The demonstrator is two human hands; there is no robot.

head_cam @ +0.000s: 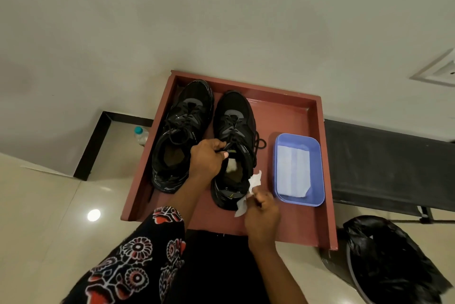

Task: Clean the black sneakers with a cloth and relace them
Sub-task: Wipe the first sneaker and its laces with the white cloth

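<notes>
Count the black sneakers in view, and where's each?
2, both on the red tray. Left sneaker stands untouched beside the tray's left wall. Right sneaker is at tray centre, gripped by the left hand and wiped at its heel by the right hand. None seem hidden.

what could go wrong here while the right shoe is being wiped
1. The right hand pinches only a small white cloth at the heel of the right sneaker; it could slip free or bunch up.
2. That sneaker's loose laces trail onto the red tray near the blue tub; a tug might snag them or nudge the tub.
3. The left hand grips just the tongue, so the shoe may twist under pressure.
</notes>
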